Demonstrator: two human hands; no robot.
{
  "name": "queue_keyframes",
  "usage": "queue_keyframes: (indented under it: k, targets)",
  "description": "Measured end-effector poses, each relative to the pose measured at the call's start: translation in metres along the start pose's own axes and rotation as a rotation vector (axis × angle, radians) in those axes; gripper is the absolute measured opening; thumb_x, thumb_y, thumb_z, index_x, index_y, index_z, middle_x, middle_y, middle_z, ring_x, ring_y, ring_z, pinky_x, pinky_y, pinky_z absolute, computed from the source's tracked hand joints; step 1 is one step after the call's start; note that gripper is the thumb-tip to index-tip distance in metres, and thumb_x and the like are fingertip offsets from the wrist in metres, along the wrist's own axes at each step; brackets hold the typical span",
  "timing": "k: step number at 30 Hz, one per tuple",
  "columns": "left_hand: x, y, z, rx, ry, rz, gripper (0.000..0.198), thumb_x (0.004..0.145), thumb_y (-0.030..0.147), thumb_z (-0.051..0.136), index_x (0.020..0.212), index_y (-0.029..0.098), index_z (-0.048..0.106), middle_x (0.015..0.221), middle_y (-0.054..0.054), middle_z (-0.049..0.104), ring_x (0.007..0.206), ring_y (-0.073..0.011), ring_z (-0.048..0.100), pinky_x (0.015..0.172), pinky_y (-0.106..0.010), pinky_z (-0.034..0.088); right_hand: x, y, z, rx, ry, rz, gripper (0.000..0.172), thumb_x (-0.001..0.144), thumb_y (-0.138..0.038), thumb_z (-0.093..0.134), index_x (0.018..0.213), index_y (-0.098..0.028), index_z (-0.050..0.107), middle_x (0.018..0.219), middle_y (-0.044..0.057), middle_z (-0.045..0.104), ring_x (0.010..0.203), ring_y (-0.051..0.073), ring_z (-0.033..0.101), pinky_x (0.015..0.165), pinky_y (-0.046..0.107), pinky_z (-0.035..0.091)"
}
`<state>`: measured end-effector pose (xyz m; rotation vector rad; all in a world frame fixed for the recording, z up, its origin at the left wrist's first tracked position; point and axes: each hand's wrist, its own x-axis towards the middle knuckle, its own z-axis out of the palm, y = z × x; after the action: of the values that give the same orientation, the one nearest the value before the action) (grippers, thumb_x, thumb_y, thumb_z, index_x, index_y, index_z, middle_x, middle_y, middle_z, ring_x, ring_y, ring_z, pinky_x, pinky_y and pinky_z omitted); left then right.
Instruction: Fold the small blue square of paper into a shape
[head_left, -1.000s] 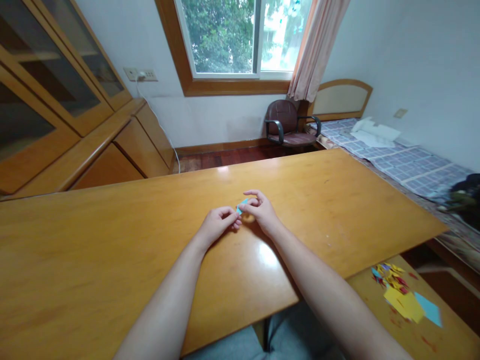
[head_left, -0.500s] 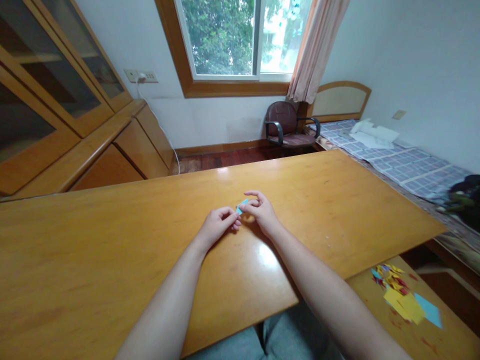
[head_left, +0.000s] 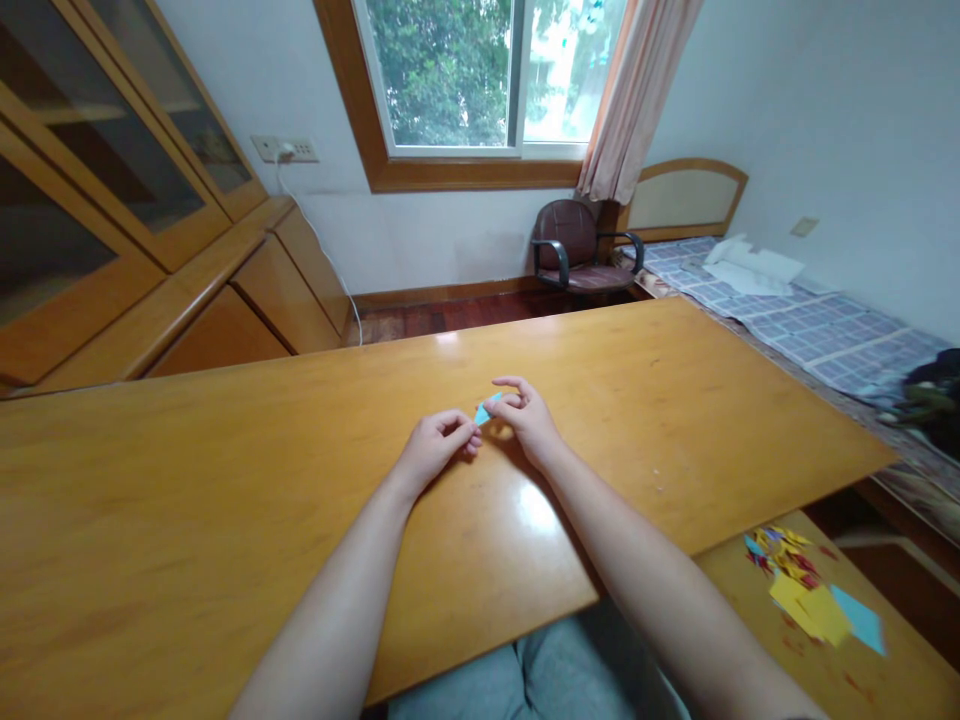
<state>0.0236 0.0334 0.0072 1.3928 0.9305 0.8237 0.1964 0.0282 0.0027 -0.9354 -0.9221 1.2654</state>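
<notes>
A small folded piece of light blue paper [head_left: 486,408] is held between my two hands, just above the wooden table [head_left: 247,480]. My left hand [head_left: 442,442] pinches its lower left corner between thumb and fingers. On the other side, my right hand [head_left: 526,417] grips the right part with the thumb and curled fingers, while one finger stretches out above it. The fingertips hide parts of the paper, so its exact folds cannot be made out.
On a lower surface at the right lie yellow paper sheets [head_left: 825,612], a blue sheet [head_left: 861,620] and a heap of small folded paper pieces [head_left: 784,553]. Beyond the table stand a chair [head_left: 570,245] and a bed [head_left: 817,310]. A cabinet [head_left: 217,270] stands left.
More of the blue paper shows between my hands now. My right hand has shifted very slightly up and right, while the left stays almost in place.
</notes>
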Motion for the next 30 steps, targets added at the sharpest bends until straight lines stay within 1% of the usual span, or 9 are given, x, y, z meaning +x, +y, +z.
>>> queue_keyframes:
  k: [6, 9, 12, 14, 17, 22, 30]
  targets:
    - [0.0013, 0.0043, -0.0013, -0.069, 0.02, 0.0, 0.033, 0.079, 0.045, 0.062, 0.076, 0.013, 0.064, 0.068, -0.006, 0.07, 0.057, -0.0146, 0.064, 0.056, -0.025, 0.051, 0.001, -0.0027, 0.0013, 0.018, 0.028, 0.009, 0.047, 0.063, -0.03, 0.08, 0.102, -0.02, 0.057, 0.061, -0.005, 0.067, 0.062, 0.013, 0.063, 0.065, 0.025, 0.044]
    - [0.0018, 0.0044, -0.0017, -0.096, 0.026, -0.004, 0.033, 0.079, 0.046, 0.062, 0.082, 0.014, 0.063, 0.075, -0.007, 0.072, 0.06, -0.0149, 0.064, 0.057, -0.026, 0.051, 0.0004, -0.0039, 0.002, 0.006, 0.025, 0.008, 0.047, 0.064, -0.033, 0.08, 0.103, -0.02, 0.057, 0.066, -0.003, 0.069, 0.065, 0.014, 0.064, 0.067, 0.027, 0.046]
    - [0.0014, 0.0041, -0.0011, -0.074, 0.027, 0.005, 0.033, 0.079, 0.046, 0.064, 0.086, 0.014, 0.064, 0.075, -0.006, 0.071, 0.06, -0.0136, 0.063, 0.058, -0.025, 0.05, -0.0005, -0.0047, 0.0031, 0.012, 0.004, 0.003, 0.047, 0.065, -0.035, 0.08, 0.103, -0.021, 0.057, 0.07, -0.002, 0.071, 0.069, 0.016, 0.066, 0.072, 0.029, 0.048]
    - [0.0008, 0.0046, -0.0001, -0.08, 0.041, 0.009, 0.034, 0.077, 0.046, 0.066, 0.089, 0.015, 0.064, 0.076, -0.005, 0.07, 0.061, -0.0133, 0.063, 0.059, -0.025, 0.051, -0.001, -0.0049, 0.0037, 0.014, -0.01, 0.002, 0.046, 0.065, -0.036, 0.08, 0.102, -0.021, 0.058, 0.07, -0.002, 0.071, 0.072, 0.017, 0.067, 0.075, 0.03, 0.049]
    - [-0.0005, 0.0066, 0.0018, -0.124, 0.073, -0.004, 0.037, 0.071, 0.044, 0.073, 0.092, 0.016, 0.062, 0.081, -0.004, 0.069, 0.064, -0.0138, 0.064, 0.059, -0.025, 0.052, -0.0014, -0.0052, 0.0043, 0.002, -0.017, -0.006, 0.044, 0.065, -0.037, 0.08, 0.101, -0.021, 0.059, 0.068, -0.002, 0.07, 0.074, 0.017, 0.068, 0.075, 0.03, 0.049]
    - [-0.001, 0.0064, 0.0035, -0.109, 0.081, -0.012, 0.038, 0.064, 0.038, 0.08, 0.089, 0.015, 0.061, 0.077, -0.001, 0.065, 0.064, -0.0133, 0.064, 0.059, -0.025, 0.053, -0.0018, -0.007, 0.0051, -0.001, -0.021, -0.014, 0.041, 0.066, -0.036, 0.079, 0.099, -0.021, 0.059, 0.068, -0.002, 0.07, 0.08, 0.019, 0.069, 0.077, 0.032, 0.048]
    - [-0.0013, 0.0027, 0.001, -0.043, 0.034, -0.001, 0.029, 0.069, 0.036, 0.077, 0.084, 0.015, 0.062, 0.072, -0.001, 0.066, 0.064, -0.0129, 0.063, 0.063, -0.025, 0.052, -0.001, -0.0068, 0.005, -0.028, -0.007, -0.014, 0.041, 0.067, -0.037, 0.078, 0.098, -0.02, 0.058, 0.07, 0.0, 0.071, 0.08, 0.019, 0.069, 0.073, 0.029, 0.046]
